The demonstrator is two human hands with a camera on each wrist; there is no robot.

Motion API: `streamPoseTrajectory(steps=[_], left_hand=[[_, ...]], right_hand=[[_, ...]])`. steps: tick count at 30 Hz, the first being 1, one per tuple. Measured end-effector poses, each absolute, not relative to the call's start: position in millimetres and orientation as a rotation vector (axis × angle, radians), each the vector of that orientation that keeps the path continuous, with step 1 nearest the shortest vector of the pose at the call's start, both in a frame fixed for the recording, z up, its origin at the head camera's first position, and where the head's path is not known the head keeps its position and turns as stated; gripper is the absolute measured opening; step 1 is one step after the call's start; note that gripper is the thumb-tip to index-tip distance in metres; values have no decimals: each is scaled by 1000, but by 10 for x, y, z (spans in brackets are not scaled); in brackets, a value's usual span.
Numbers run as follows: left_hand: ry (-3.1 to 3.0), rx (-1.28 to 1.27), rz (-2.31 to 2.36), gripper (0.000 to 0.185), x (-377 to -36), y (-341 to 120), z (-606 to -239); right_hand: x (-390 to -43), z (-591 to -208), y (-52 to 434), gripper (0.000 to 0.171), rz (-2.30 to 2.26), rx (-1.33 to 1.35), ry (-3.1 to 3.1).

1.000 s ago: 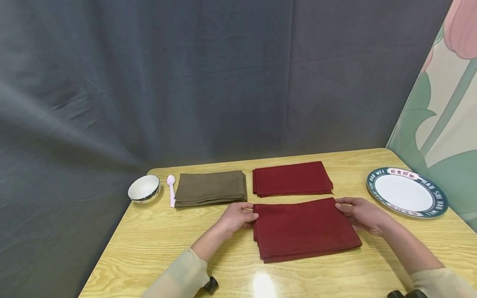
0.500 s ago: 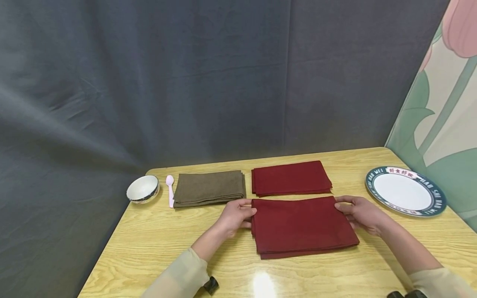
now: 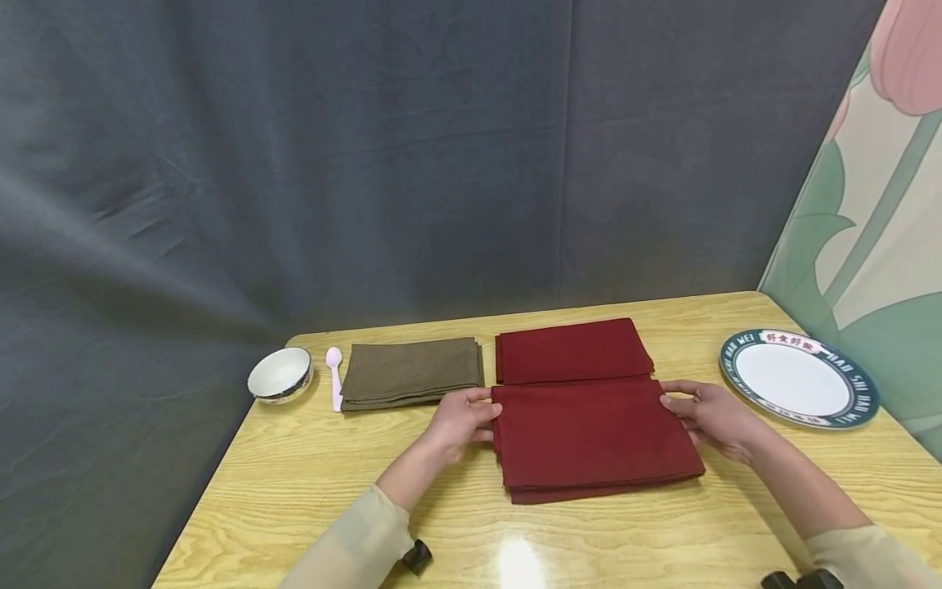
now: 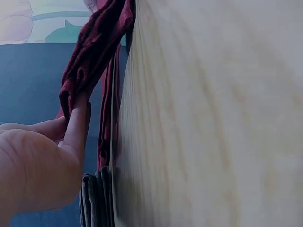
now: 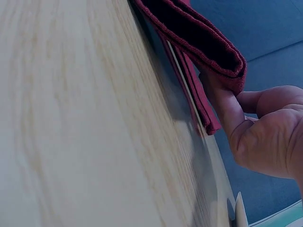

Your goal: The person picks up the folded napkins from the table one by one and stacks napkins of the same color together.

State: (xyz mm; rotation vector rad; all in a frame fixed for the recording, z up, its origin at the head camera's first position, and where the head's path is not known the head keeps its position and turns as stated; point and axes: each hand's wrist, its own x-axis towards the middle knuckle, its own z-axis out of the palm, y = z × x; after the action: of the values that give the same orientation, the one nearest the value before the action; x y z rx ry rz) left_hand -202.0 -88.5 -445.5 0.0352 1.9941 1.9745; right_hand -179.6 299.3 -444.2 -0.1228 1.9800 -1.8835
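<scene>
L hand (image 3: 458, 421) + R hand (image 3: 712, 419) pinch folded near red cloth (image 3: 589, 432) at L/R ends, far edge up off table (image 3: 294, 491); near edge maybe touching, unclear. Far red cloth (image 3: 572, 352) just beyond, brown cloth (image 3: 412, 370) far L, plate (image 3: 795, 379) far R.

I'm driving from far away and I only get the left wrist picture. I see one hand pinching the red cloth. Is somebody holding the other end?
Observer: Yes, the right hand pinches the opposite end of the front red folded cloth.
Operator: Cool! What's on the table past that hand?
Observer: A white plate with a lettered teal rim, off to the right.
Operator: And what's next to that dark folded cloth at the bottom of my picture?
Observer: A pink spoon, just left of it in the head view.
</scene>
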Motion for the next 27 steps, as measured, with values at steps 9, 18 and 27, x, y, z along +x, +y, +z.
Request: streamPoseTrajectory(steps=[9, 18, 27], left_hand=[[2005, 21, 1983, 48, -2141, -885, -4417], [2064, 18, 1939, 47, -2295, -853, -4312], [2077, 11, 1947, 45, -2417, -841, -4247]], right_hand=[[-1876, -4411, 2981, 58, -1895, -72, 1998], [-1980, -4354, 2999, 60, -1939, -51, 1973], [-2108, -4317, 2983, 58, -1960, -28, 1972]])
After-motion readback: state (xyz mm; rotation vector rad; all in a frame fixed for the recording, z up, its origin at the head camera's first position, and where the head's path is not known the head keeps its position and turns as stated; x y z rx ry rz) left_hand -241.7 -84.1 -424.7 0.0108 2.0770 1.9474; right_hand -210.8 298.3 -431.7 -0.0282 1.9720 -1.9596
